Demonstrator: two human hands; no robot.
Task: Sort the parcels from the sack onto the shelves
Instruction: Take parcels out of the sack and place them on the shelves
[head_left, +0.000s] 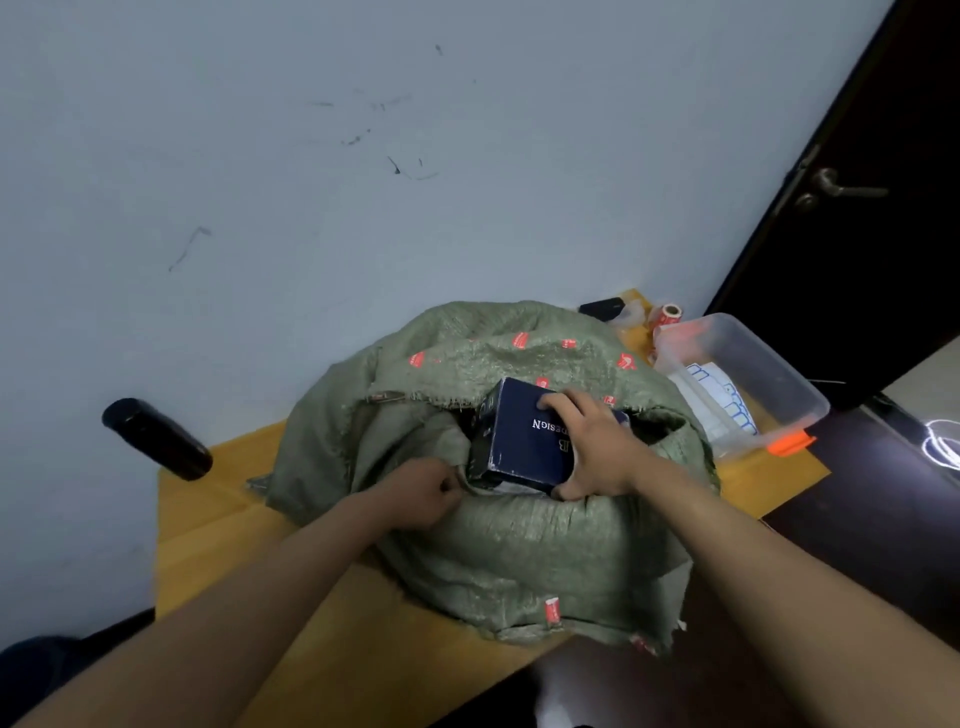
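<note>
Head view: right hand (597, 447) grips navy box (519, 441) at sack (519, 551) mouth; left hand (423, 493) fisted, pinching sack rim.

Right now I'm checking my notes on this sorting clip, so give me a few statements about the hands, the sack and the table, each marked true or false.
1. The right hand grips a dark blue box at the mouth of the green sack. True.
2. The left hand lies flat and open on the table. False: it grips the sack's edge beside the opening.
3. The sack sits on the floor. False: it rests on a wooden table.
4. A clear plastic tub stands to the right of the sack. True.
5. The blue box is already on a shelf. False: it is still at the sack, and no shelf is in view.
</note>
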